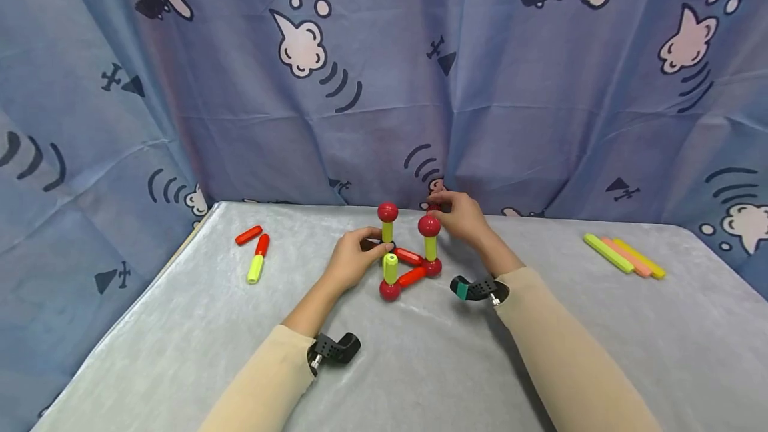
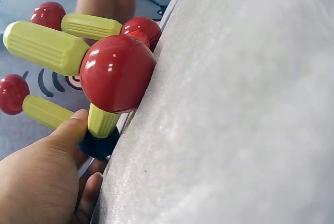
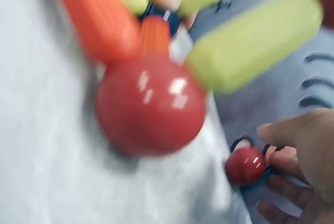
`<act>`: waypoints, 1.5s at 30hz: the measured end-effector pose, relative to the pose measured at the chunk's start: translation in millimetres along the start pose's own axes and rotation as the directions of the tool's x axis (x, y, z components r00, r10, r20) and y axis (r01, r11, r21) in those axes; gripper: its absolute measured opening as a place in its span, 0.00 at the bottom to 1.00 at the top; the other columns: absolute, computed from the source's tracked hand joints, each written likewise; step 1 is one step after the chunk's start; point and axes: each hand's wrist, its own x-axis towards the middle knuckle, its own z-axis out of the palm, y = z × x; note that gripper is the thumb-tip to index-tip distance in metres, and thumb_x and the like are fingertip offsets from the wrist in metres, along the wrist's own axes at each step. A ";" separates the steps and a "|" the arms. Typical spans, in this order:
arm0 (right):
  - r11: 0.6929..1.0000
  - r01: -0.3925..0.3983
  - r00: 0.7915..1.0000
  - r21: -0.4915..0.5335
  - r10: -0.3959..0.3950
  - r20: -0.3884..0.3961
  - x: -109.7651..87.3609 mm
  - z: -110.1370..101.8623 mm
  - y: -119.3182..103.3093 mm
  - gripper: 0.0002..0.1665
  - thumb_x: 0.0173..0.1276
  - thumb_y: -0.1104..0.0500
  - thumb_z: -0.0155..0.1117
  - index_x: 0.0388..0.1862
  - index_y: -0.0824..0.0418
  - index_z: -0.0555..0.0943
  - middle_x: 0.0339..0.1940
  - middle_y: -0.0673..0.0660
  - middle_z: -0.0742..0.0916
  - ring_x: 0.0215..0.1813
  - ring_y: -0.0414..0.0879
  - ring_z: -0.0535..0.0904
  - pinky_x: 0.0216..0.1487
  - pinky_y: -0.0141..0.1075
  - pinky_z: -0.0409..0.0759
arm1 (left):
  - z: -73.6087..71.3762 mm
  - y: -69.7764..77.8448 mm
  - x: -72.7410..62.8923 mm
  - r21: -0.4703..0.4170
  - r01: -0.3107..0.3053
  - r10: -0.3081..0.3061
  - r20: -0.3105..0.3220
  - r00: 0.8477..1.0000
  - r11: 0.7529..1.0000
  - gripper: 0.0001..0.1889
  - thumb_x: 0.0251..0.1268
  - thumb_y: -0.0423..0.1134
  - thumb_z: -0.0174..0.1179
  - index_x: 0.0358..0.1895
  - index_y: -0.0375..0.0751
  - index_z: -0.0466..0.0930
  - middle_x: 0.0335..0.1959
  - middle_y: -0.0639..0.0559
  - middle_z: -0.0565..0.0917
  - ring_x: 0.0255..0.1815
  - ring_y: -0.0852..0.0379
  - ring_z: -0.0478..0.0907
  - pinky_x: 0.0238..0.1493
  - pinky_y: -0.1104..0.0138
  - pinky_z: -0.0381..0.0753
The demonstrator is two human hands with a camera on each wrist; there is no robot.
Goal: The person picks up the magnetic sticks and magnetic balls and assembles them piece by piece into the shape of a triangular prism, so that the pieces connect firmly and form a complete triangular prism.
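Note:
A frame of magnetic rods and balls stands mid-table, with red rods (image 1: 411, 277) and upright yellow-green rods (image 1: 431, 249) joining red balls (image 1: 390, 290). My left hand (image 1: 353, 260) holds its back left corner, thumb and fingers about a dark blue ball (image 2: 99, 144). Red balls (image 1: 387, 212) cap two of the uprights; the front upright (image 1: 391, 269) has a bare top. Behind the frame, my right hand (image 1: 462, 217) is at a separate red ball (image 3: 244, 166), thumb and fingers spread beside it. The right wrist view shows no clear grip on that ball.
At the left lie a red rod (image 1: 249, 235) and a red-and-yellow pair of rods (image 1: 259, 259). Several longer sticks, green (image 1: 608, 253), orange (image 1: 627, 259) and yellow (image 1: 639, 258), lie side by side at the right. A patterned blue curtain (image 1: 384, 119) hangs behind the table's back edge.

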 end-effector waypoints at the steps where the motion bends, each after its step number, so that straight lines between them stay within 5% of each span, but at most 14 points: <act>1: 1.000 0.012 1.000 -0.026 -0.012 0.015 1.5 1.3 3.0 0.24 0.71 0.61 0.62 0.65 0.61 0.80 0.66 0.65 0.82 0.65 0.60 0.77 0.66 0.54 0.77 | -0.2 0.4 -0.2 0.000 0.000 0.000 -0.001 1.000 1.000 0.16 0.67 0.44 0.68 0.54 0.43 0.86 0.51 0.47 0.88 0.46 0.53 0.86 0.53 0.58 0.84; 7: 0.996 0.074 0.997 -0.056 -0.073 0.021 1.9 12.3 16.7 0.21 0.67 0.66 0.64 0.60 0.64 0.83 0.55 0.66 0.87 0.53 0.59 0.83 0.53 0.49 0.84 | -0.8 1.2 -1.8 -0.005 -0.006 0.006 -0.003 1.000 1.000 0.16 0.66 0.44 0.68 0.54 0.43 0.86 0.50 0.47 0.88 0.46 0.52 0.86 0.53 0.58 0.84; 13: 0.992 0.094 0.995 0.082 -0.090 -0.047 -5.9 15.1 21.5 0.17 0.66 0.68 0.66 0.55 0.66 0.85 0.51 0.66 0.88 0.50 0.58 0.85 0.52 0.46 0.85 | -0.9 0.7 -1.7 0.007 -0.013 0.013 -0.001 1.000 1.000 0.16 0.67 0.44 0.68 0.54 0.43 0.86 0.50 0.47 0.88 0.45 0.53 0.85 0.52 0.59 0.84; 17: 0.968 0.052 0.997 0.246 -0.037 -0.063 -10.8 -2.3 9.1 0.20 0.70 0.59 0.69 0.60 0.61 0.83 0.55 0.62 0.87 0.51 0.50 0.82 0.51 0.35 0.82 | -0.4 1.8 0.9 0.005 -0.021 0.021 -0.005 1.000 1.000 0.16 0.67 0.44 0.67 0.54 0.43 0.86 0.50 0.47 0.88 0.45 0.53 0.85 0.52 0.59 0.84; 21: 0.922 0.142 0.988 0.359 -0.110 -0.108 -20.6 -30.6 -15.4 0.24 0.69 0.50 0.71 0.60 0.59 0.83 0.50 0.54 0.88 0.49 0.44 0.83 0.49 0.25 0.81 | 0.4 2.6 2.7 -0.011 -0.030 0.030 0.006 1.000 0.999 0.16 0.67 0.44 0.67 0.54 0.42 0.85 0.51 0.46 0.88 0.46 0.53 0.85 0.51 0.60 0.84; 24: 0.887 0.255 0.967 0.386 -0.235 -0.099 -33.9 -46.6 -38.9 0.23 0.69 0.52 0.71 0.59 0.60 0.83 0.46 0.50 0.89 0.47 0.45 0.86 0.49 0.26 0.83 | 0.1 2.4 2.2 -0.017 -0.025 0.025 0.014 1.000 1.000 0.15 0.67 0.43 0.68 0.53 0.43 0.86 0.50 0.47 0.88 0.45 0.53 0.86 0.49 0.62 0.84; 27: 0.861 0.346 0.929 0.372 -0.371 -0.007 -47.8 -51.7 -62.4 0.20 0.68 0.56 0.72 0.57 0.61 0.84 0.45 0.52 0.89 0.45 0.46 0.87 0.46 0.30 0.86 | -1.6 2.2 1.1 -0.022 -0.029 0.029 0.009 1.000 0.999 0.14 0.67 0.43 0.68 0.52 0.43 0.86 0.49 0.48 0.89 0.44 0.54 0.86 0.47 0.64 0.84; 30: 0.843 0.401 0.872 0.359 -0.471 0.133 -56.6 -46.9 -78.8 0.18 0.67 0.59 0.72 0.55 0.60 0.85 0.47 0.56 0.89 0.42 0.47 0.87 0.43 0.35 0.86 | -3.8 0.6 -0.2 -0.023 -0.042 0.042 0.010 0.999 0.999 0.14 0.67 0.43 0.68 0.52 0.43 0.86 0.48 0.48 0.89 0.44 0.54 0.87 0.47 0.64 0.84; 35: 0.843 0.458 0.790 0.282 -0.532 0.306 -61.7 -33.8 -87.5 0.17 0.64 0.62 0.74 0.52 0.59 0.87 0.50 0.55 0.89 0.47 0.45 0.86 0.50 0.38 0.87 | -5.7 -0.1 0.0 -0.011 -0.057 0.057 0.023 0.998 0.998 0.14 0.68 0.41 0.66 0.53 0.42 0.86 0.49 0.46 0.89 0.47 0.52 0.87 0.52 0.61 0.85; 40: 0.867 0.465 0.767 0.182 -0.497 0.407 -62.5 -25.0 -90.0 0.15 0.64 0.63 0.74 0.50 0.59 0.87 0.50 0.52 0.89 0.50 0.46 0.84 0.54 0.43 0.87 | -6.8 -0.6 -0.7 -0.020 -0.047 0.047 0.022 0.999 0.999 0.12 0.68 0.40 0.66 0.52 0.44 0.86 0.47 0.47 0.90 0.46 0.53 0.87 0.53 0.61 0.85; 45: 0.867 0.469 0.760 0.168 -0.493 0.424 -63.4 -28.3 -89.8 0.16 0.64 0.61 0.74 0.51 0.59 0.87 0.50 0.52 0.89 0.51 0.45 0.85 0.54 0.40 0.87 | -6.5 0.4 -1.5 -0.034 -0.060 0.061 0.017 0.998 0.998 0.12 0.68 0.40 0.66 0.52 0.44 0.87 0.47 0.46 0.90 0.45 0.53 0.87 0.52 0.61 0.84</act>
